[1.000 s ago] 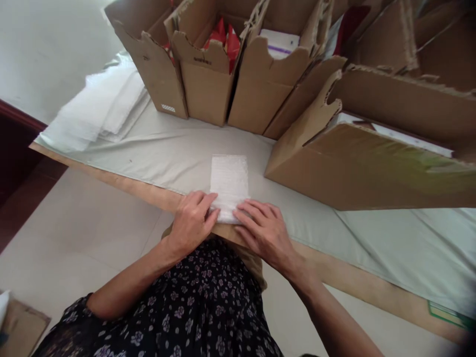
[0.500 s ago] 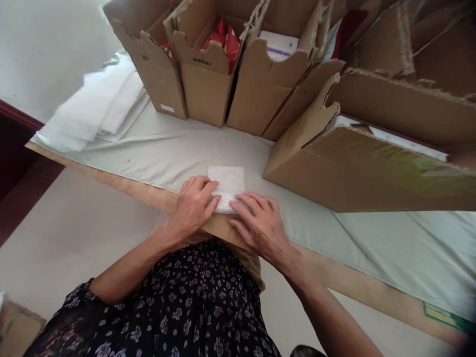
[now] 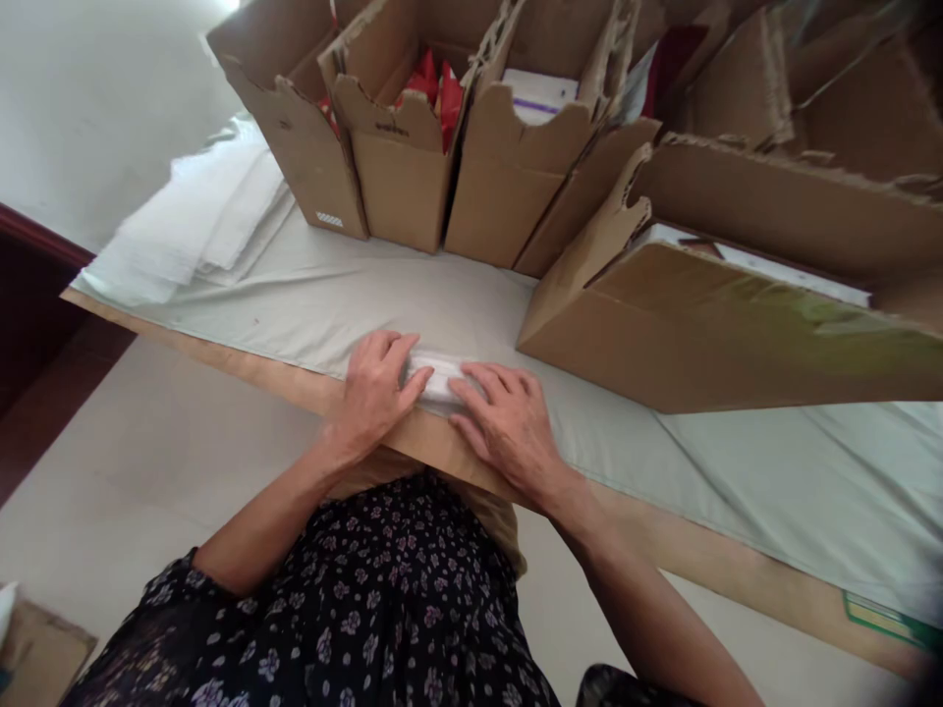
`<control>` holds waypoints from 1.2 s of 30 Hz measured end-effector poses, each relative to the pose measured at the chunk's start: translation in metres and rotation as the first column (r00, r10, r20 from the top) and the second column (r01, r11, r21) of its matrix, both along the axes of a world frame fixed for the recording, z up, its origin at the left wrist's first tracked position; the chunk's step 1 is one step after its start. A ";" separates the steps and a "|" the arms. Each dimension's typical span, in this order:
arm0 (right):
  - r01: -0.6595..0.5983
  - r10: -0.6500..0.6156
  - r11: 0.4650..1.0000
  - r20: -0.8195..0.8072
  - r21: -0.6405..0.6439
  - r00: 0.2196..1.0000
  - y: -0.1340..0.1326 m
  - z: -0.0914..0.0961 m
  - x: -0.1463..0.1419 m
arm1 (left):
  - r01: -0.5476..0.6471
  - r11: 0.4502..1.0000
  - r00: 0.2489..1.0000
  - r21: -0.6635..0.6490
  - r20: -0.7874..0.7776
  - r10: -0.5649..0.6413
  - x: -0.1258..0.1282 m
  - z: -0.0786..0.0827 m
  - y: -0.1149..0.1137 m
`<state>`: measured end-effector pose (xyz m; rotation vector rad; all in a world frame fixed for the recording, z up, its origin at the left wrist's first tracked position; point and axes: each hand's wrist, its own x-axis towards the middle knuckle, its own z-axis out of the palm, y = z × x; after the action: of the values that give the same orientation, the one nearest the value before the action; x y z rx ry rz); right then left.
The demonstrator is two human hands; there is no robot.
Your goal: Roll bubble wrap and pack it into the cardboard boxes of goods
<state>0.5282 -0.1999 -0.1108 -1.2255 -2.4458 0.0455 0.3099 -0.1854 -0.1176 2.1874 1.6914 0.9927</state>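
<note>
A small white foam sheet (image 3: pixel 440 378), rolled or folded into a narrow bundle, lies close to the front edge of the cloth-covered table. At its left end, my left hand (image 3: pixel 379 388) has curled fingers and a thumb pressed on it. From the right, my right hand (image 3: pixel 505 417) grips the other end with bent fingers. Whether anything is wrapped inside the bundle cannot be seen.
White foam sheets (image 3: pixel 198 216) are piled at the table's left end. Several cut-open cardboard boxes (image 3: pixel 402 187) line the back, some holding red packets and white boxes. A wide cardboard box (image 3: pixel 707 344) stands nearest on the right. Pale cloth (image 3: pixel 331 295) covers the table.
The foam sheet lay flatter, its far part spread out; now it is rolled into a narrower strip. Both hands have shifted slightly, with their fingers farther over it.
</note>
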 end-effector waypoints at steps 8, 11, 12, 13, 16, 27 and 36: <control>0.069 -0.196 0.951 -0.417 -0.302 0.887 -0.007 0.017 0.001 | 0.204 0.848 0.729 -0.490 0.654 0.202 -0.001 0.022 -0.047; -0.060 -0.230 0.875 -0.523 -0.480 0.821 -0.027 0.025 0.005 | 0.364 0.773 0.551 -0.520 0.789 0.272 0.009 0.023 -0.045; -0.084 -0.264 0.853 -0.566 -0.514 0.781 -0.034 0.025 0.007 | 0.399 0.761 0.502 -0.512 0.816 0.286 0.014 0.022 -0.043; -0.099 -0.303 0.840 -0.612 -0.534 0.731 -0.040 0.024 0.010 | 0.428 0.753 0.465 -0.500 0.836 0.291 0.019 0.021 -0.041; -0.066 -0.392 0.848 -0.706 -0.526 0.590 -0.055 0.022 0.023 | 0.493 0.731 0.446 -0.472 0.859 0.253 0.038 0.024 -0.039; 0.391 -0.349 0.757 -0.181 0.524 0.919 0.022 0.174 0.134 | 0.390 0.886 0.814 0.251 0.357 -0.459 0.105 0.096 0.057; -0.218 0.166 0.966 0.309 0.140 0.936 0.119 0.186 0.115 | 0.350 0.882 0.828 0.316 0.336 -0.449 0.132 0.079 0.070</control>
<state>0.6427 -0.0804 0.0750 -0.9714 -2.7521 -0.3111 0.4422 -0.1150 -0.0384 2.1503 0.9123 1.4527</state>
